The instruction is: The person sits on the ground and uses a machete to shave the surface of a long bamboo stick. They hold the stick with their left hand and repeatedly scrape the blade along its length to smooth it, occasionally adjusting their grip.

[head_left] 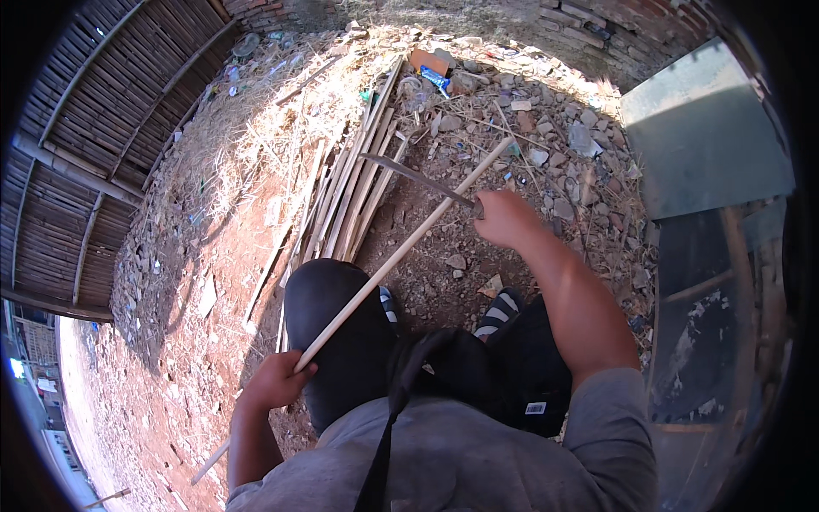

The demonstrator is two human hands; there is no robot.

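My left hand [275, 382] is wrapped round a long pale wooden or bamboo stick [392, 263] beside my left knee. The stick slants up to the right across that knee, and its other end sticks out behind my left forearm. My right hand [508, 219] grips a long-bladed knife [409, 173], its handle mostly hidden in the fist. The dark blade points left, slightly curved, and crosses the stick near its far end; I cannot tell whether it cuts in. Beyond my left knee lies a pile of split bamboo strips [348, 192].
Stones and rubble [563, 162] cover the ground ahead and right. Dry straw [256, 145] lies to the left, before a bamboo-slat wall [102, 94]. A brick wall [589, 38] stands at the back. Grey-green panels [708, 136] stand at the right. A blue wrapper [434, 80] lies beyond the strips.
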